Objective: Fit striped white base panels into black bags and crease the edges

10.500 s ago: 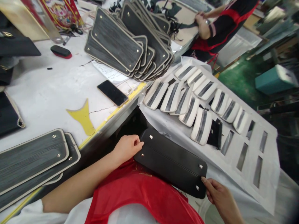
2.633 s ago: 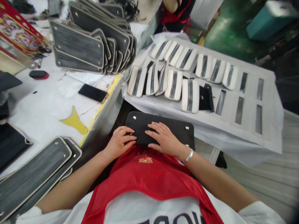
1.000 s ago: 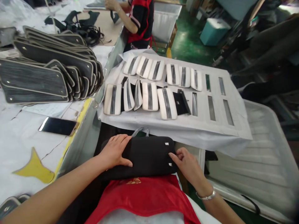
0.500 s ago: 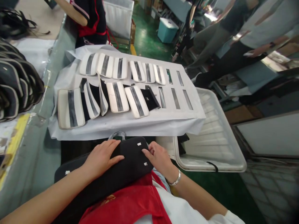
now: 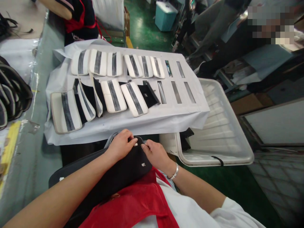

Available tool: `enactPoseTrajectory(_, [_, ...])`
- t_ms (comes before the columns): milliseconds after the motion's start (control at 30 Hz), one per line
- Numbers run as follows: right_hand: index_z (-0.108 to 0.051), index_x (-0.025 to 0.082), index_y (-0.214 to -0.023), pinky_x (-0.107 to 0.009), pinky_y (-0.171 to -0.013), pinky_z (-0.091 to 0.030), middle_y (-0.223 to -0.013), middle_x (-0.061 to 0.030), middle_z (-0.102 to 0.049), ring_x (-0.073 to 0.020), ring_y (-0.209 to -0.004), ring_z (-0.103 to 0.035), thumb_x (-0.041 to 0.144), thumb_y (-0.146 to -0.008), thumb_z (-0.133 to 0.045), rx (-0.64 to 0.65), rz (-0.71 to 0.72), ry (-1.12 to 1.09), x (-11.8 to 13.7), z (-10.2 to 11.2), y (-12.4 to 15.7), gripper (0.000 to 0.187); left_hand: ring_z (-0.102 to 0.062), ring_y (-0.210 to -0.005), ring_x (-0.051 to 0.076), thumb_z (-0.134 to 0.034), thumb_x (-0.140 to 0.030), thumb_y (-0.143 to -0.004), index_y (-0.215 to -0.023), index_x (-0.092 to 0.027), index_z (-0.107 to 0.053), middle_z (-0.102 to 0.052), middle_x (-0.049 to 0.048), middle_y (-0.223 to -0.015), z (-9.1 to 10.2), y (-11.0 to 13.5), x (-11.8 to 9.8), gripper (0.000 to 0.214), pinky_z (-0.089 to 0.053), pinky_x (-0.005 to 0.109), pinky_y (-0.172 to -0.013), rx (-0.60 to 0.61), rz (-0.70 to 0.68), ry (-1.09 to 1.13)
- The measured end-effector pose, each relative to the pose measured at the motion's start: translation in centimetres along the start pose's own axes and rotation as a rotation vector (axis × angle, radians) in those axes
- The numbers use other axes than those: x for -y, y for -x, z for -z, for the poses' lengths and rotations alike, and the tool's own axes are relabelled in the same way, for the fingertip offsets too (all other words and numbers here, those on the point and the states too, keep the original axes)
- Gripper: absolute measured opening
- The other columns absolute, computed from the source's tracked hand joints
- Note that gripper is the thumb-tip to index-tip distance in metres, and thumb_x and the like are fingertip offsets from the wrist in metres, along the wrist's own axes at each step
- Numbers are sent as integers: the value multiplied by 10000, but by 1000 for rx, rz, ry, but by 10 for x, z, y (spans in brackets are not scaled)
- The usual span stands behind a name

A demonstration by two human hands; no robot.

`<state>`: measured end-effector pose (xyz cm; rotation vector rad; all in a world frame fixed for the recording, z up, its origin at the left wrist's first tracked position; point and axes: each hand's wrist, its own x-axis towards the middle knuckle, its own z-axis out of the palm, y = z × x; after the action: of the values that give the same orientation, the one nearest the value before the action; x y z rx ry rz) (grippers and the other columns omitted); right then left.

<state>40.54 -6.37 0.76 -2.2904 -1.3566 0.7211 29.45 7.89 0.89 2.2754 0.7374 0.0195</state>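
A long black panel [image 5: 118,172] with small white tabs lies across my lap, over my red apron. My left hand [image 5: 121,146] rests on its far end, fingers bent and pinching at a white tab. My right hand [image 5: 155,155] sits right beside it, fingertips pressed together at the same tab on the panel's rounded end. A silver bracelet is on my right wrist.
A white-covered board [image 5: 166,118] ahead carries several white pieces with grey stripes [image 5: 113,95] and black pieces. A white plastic tray [image 5: 220,133] stands at right. Stacked dark panels [image 5: 9,91] lie at left. Another person in a red apron [image 5: 76,19] stands beyond.
The view has swung right. My left hand slid from flat on the panel's middle to its right end, and both hands now meet at one white tab.
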Motion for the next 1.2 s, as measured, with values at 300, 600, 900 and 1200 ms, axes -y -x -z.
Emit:
enactPoseTrajectory(300, [-513,184,-731,-255,-563,-261,-642,-1,-570,-128,-588,-517,310,-906,-465,-13,29,115,0,-1,-3,221,-503,-700,160,-522,-322,-807,-624,-193,-459,-499,5,-731,-1,-8,-2,233,-412,296,-684,59,27,-67])
enactPoseTrajectory(600, [-492,181,-612,-230,-506,-239,-526,37,-466,-90,-501,-405,387,-888,-490,127,-114,-162,-12,5,57,344,-571,-920,196,-486,-333,-834,-1071,-195,-597,-607,53,-989,-7,-7,5,296,-449,329,-843,71,-27,-53])
enactPoseTrajectory(900, [-461,159,-528,-224,-488,-213,-480,55,-382,-66,-485,-335,319,-856,-502,69,-145,-324,-17,-11,63,367,-571,-980,205,-454,-320,-837,-1069,-201,-653,-620,55,-1031,-11,-2,1,328,-434,342,-929,43,-80,-68])
enactPoseTrajectory(1200, [-499,154,-530,-243,-498,-205,-495,32,-449,-68,-485,-349,342,-843,-536,57,-49,-188,-15,-7,59,367,-578,-985,233,-485,-267,-837,-1062,-173,-669,-641,89,-1050,-12,2,-5,305,-444,379,-909,-52,-138,-204])
